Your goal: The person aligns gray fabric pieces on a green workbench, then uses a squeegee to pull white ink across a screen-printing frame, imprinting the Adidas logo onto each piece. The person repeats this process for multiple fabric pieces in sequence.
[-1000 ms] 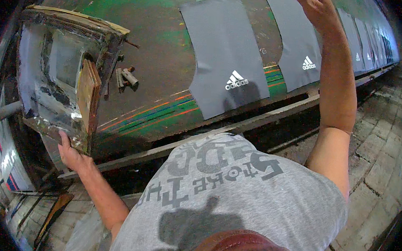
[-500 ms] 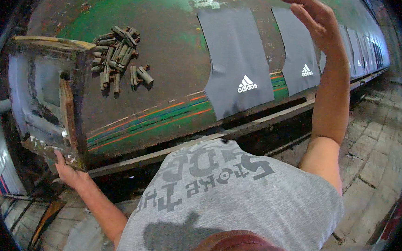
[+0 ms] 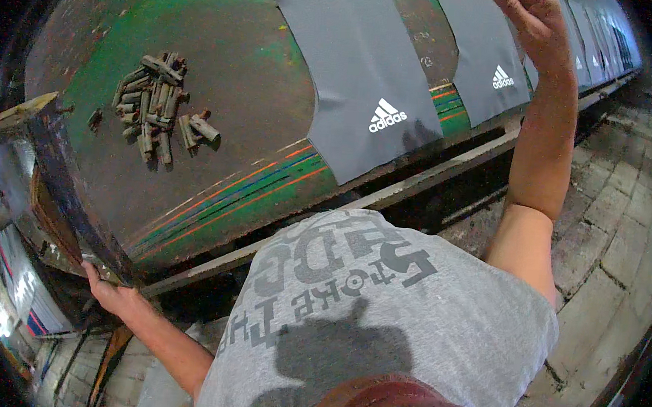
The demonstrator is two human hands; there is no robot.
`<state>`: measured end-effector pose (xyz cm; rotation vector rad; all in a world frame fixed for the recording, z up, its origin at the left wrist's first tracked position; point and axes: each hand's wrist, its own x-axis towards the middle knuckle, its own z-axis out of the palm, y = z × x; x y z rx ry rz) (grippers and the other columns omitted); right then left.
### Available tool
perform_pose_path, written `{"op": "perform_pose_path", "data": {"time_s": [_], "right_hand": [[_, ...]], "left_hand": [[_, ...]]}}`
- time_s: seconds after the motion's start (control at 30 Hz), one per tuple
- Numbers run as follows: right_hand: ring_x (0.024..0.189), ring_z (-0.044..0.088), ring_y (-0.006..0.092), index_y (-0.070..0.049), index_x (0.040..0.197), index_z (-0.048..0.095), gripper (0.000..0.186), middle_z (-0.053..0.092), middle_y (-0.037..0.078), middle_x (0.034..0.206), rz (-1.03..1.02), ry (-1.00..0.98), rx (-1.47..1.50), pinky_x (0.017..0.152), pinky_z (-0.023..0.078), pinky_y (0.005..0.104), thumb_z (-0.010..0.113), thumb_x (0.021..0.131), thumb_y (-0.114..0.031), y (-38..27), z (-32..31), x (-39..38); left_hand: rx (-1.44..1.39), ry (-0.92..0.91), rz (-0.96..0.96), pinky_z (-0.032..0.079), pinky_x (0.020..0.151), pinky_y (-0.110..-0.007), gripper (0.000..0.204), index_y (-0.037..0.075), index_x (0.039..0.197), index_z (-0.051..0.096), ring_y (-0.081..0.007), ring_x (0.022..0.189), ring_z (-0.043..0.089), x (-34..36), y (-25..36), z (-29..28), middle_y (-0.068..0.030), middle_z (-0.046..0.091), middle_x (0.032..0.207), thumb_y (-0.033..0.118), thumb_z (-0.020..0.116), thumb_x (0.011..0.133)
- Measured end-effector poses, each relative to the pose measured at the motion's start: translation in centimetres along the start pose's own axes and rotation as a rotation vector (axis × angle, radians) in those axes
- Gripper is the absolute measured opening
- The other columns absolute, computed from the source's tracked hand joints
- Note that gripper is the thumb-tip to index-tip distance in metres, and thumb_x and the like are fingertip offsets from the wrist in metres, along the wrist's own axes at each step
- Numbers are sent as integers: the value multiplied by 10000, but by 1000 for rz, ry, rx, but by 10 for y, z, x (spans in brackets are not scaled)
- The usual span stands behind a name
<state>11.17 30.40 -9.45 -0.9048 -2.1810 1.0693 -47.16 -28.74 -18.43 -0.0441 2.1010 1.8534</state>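
At the left, a screen printing frame with worn, stained wooden sides stands tilted up on the table's near left end. My left hand grips its lower near corner, the thumb along the edge and the other fingers mostly hidden. My right hand is raised above the far right of the table, holding nothing, its fingers stretched out and partly cut off by the picture's top. Below and beside it lie grey fabric panels. The nearest panel and the second panel each bear a white print near the front edge.
A heap of short grey cylinders lies on the stained green and brown table. Coloured stripes run along its front. A rail borders the table, with brick paving to the right. More panels continue to the far right.
The frame has swung leftward and is seen more edge-on, my left hand still on its corner. My right hand stays raised. The view has turned slightly.
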Motion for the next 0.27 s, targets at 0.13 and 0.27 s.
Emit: {"op": "perform_pose_path", "data": {"time_s": [0.13,0.27], "right_hand": [[1201,754,217,22,1352,769,328,815,133,1253,24,102,45,1082,579,382,764,1100,-187,-1,-4,-18],[1229,752,244,-25,1389,772,325,809,137,1300,85,43,-45,1121,566,416,751,1107,-186,-13,4,-29]], "left_hand": [[-82,101,-89,575,1078,-504,497,-28,1485,642,-320,1248,700,-1,4,23,-124,705,1441,304,720,1123],[45,69,-11,571,1095,-522,615,-36,1558,575,-319,1267,699,17,0,16,-129,695,1476,347,741,1107]]}}
